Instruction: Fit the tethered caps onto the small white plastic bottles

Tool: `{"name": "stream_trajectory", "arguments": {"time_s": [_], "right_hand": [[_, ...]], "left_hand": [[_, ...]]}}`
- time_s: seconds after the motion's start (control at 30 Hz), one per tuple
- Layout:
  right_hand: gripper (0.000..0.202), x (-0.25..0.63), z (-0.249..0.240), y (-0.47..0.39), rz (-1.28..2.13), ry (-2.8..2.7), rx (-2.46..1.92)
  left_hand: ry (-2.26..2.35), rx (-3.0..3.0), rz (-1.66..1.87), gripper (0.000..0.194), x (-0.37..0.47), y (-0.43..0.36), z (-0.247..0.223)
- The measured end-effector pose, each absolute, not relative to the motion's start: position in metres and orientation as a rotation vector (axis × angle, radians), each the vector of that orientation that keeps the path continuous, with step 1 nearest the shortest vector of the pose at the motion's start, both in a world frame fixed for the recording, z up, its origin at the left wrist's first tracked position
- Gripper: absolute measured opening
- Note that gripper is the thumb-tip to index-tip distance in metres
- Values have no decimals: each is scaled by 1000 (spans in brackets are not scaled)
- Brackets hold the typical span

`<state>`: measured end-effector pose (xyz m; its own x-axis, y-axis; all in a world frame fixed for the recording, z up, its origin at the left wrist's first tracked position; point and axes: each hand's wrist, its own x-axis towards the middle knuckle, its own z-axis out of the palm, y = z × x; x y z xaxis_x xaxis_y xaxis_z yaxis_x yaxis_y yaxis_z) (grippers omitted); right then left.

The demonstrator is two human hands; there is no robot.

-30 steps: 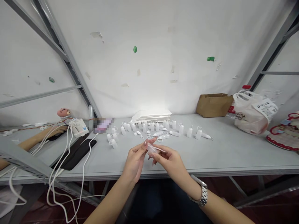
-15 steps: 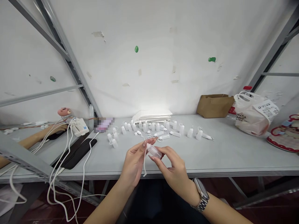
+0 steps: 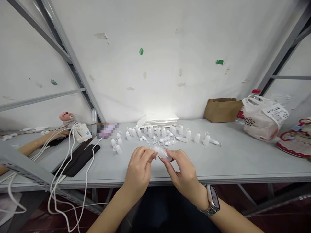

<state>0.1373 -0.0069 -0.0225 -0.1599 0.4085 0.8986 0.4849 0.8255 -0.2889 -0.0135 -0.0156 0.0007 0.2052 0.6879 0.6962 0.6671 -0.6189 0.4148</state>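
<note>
A small translucent plastic squeeze bottle (image 3: 164,154) is tilted over the front of the grey table, its neck towards the left. My right hand (image 3: 182,166) grips the bottle's body between thumb and fingers. At the neck end, my left hand (image 3: 139,168) is closed in a pinch, and its fingers hide the tip. Beyond my hands stand several similar bottles with looped cap straps, among them a bottle (image 3: 197,138) on the right and another bottle (image 3: 118,149) on the left. A few more, such as a lying bottle (image 3: 170,142), rest on their sides.
White sheets (image 3: 159,120) are stacked by the wall. On the right are a brown paper bag (image 3: 222,110) and a white plastic bag (image 3: 259,124). To the left lie white cables (image 3: 70,155), a black case (image 3: 80,161) and another person's arm (image 3: 39,142).
My left hand has turned knuckles-up, with its fingers closing at the bottle's neck. The bottle has shifted slightly right, and the white strap that hung below it no longer shows there.
</note>
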Motion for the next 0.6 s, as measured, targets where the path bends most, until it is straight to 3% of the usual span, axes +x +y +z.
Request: {"name": "stream_trajectory", "arguments": {"time_s": [0.2, 0.3, 0.47, 0.6], "right_hand": [[38, 139, -26, -7, -279, -1814, -699], [34, 139, -27, -7, -200, -1809, -692], [11, 141, -16, -7, 585, -1627, -874], [18, 144, -4, -3, 1399, -1316, -810]], "left_hand": [[1357, 2888, 1309, 25, -21, -15, 5], [1369, 2955, 1248, 25, -24, -14, 7], [1361, 2857, 1262, 26, -23, -12, 8], [1338, 2751, 1257, 26, -22, -13, 7]]}}
